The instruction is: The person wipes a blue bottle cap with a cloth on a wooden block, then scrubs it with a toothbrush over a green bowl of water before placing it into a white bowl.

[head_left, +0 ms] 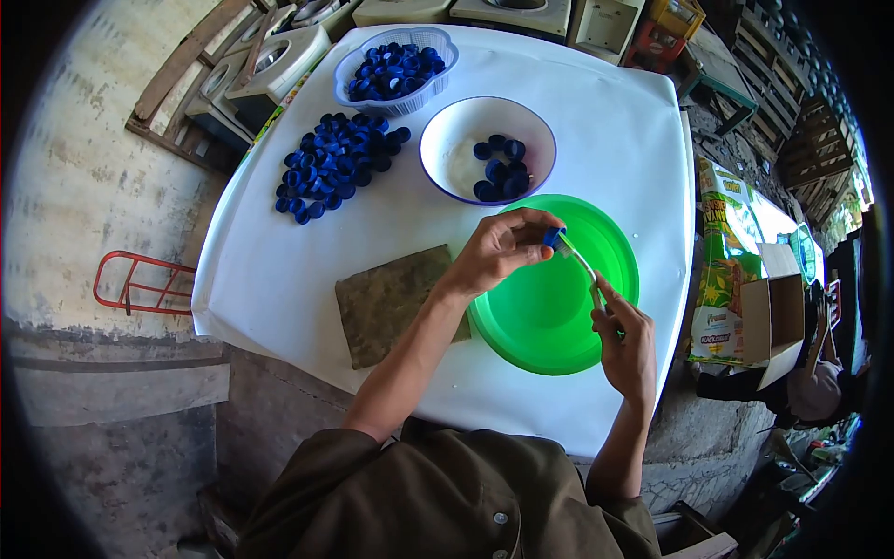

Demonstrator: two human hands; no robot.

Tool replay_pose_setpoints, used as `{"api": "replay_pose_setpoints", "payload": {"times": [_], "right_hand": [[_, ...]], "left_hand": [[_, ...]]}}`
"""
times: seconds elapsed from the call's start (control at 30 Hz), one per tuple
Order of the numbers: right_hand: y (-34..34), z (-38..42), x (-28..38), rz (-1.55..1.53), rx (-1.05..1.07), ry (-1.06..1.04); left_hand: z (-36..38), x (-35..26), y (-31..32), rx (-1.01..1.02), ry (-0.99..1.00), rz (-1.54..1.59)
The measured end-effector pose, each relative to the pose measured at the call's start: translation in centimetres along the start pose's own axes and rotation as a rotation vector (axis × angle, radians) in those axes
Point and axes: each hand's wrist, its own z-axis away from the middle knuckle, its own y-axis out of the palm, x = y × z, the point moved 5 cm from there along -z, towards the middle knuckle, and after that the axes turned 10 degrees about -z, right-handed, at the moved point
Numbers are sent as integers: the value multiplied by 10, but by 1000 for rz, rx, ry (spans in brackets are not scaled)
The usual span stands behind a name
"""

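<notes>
Over a green basin [531, 326], my left hand [498, 250] pinches a blue bottle cap [553, 238] between thumb and fingers. My right hand [622, 334] is closed around the handle of a toothbrush [590, 270], whose bristled head meets the cap. Just beyond the basin stands a white enamel bowl [442, 140] with a blue rim, holding several blue caps [498, 172]. Under my left forearm lies a flat brown cloth or mat [386, 298], partly hidden by the arm.
A pile of blue caps [335, 163] is spread on the white-covered table [261, 270], beside a pale blue plastic basket [410, 101] full of more caps. A red metal rack [140, 279] stands by the left wall. Right of the table is an open cardboard box [773, 317].
</notes>
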Motion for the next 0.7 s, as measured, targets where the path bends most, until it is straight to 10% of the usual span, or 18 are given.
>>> {"api": "replay_pose_setpoints", "payload": {"times": [0.7], "right_hand": [[5,-1,4,-39,-58,-53]], "left_hand": [[-2,1,-5,-52,34,-6]]}}
